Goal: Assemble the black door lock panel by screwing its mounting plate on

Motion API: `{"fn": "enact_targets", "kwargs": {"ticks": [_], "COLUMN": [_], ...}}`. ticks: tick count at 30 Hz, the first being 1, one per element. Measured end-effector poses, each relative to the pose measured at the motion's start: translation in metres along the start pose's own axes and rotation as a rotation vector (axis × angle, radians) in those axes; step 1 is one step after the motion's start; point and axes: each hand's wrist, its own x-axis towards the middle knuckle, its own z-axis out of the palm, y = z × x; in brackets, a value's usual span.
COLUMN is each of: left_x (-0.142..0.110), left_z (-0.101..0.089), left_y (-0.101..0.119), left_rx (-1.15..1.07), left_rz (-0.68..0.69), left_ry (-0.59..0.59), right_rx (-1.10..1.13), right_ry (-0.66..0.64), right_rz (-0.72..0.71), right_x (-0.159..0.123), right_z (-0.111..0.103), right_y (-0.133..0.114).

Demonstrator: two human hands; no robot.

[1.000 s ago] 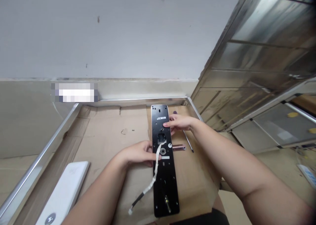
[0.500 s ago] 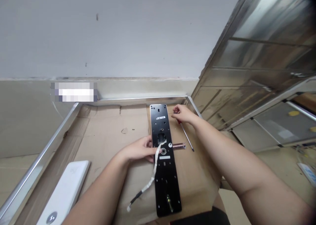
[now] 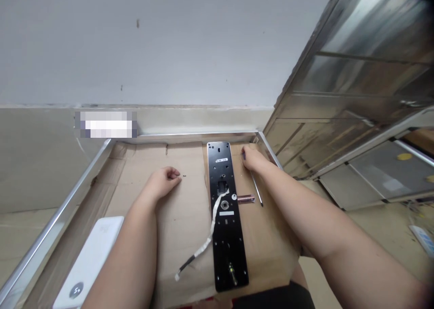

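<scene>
Left hand: On my feed, the left hand (image 3: 164, 182) rests on the cardboard (image 3: 183, 218), left of centre. Its grip is curled in on nothing, and it touches only the cardboard.

Right hand: The right hand (image 3: 252, 159) sits upper centre, its grip pinching the handle of a screwdriver (image 3: 257, 189), whose shaft runs down toward me.

Plate: I have the black lock plate (image 3: 226, 223) lying flat at centre, between both hands, touching neither.

Nearby: A ribbon cable (image 3: 207, 243) trails from the plate toward lower left. A copper-coloured bar (image 3: 246, 198) lies just beside the plate's right edge.

Around: A white panel (image 3: 88, 264) lies at lower left. A metal trim strip (image 3: 57, 209) edges the cardboard, below a grey wall (image 3: 135, 51).
</scene>
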Motion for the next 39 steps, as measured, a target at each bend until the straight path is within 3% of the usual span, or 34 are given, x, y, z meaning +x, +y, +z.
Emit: {"fn": "enact_targets", "kwargs": {"ticks": [8, 15, 18, 21, 24, 27, 31, 35, 39], "left_x": [0.004, 0.0, -0.002, -0.002, -0.003, -0.009, -0.02, -0.03, -0.035], "left_z": [0.008, 0.008, 0.007, 0.009, 0.013, 0.019, 0.03, 0.043, 0.049], "left_y": [0.009, 0.022, 0.025, 0.029, 0.037, 0.051, 0.068, 0.079, 0.085], "left_rx": [0.172, 0.258, 0.256, 0.069, -0.377, -0.754, -0.988, -1.085, -1.169], "left_rz": [0.083, 0.041, -0.045, -0.087, -0.068, -0.026, 0.064, 0.121, 0.124], "left_ry": [0.028, 0.049, 0.15, 0.27, 0.29, 0.273, 0.186, 0.055, -0.004], "right_rx": [0.049, 0.105, 0.135, 0.18, 0.317, 0.741, 1.364, 1.726, 1.752], "right_ry": [0.02, 0.061, 0.117, 0.214, 0.334, 0.509, 0.703, 0.655, 0.62], "right_rz": [-0.057, -0.096, -0.124, -0.15, -0.155, -0.15, -0.158, -0.21, -0.332], "right_x": [0.004, 0.0, -0.009, -0.019, -0.025, -0.025, -0.022, -0.03, -0.04], "right_z": [0.003, -0.001, -0.014, -0.032, -0.048, -0.059, -0.07, -0.074, -0.068], "right_y": [0.001, -0.001, -0.004, -0.004, 0.002, 0.013, 0.023, 0.014, -0.009]}}
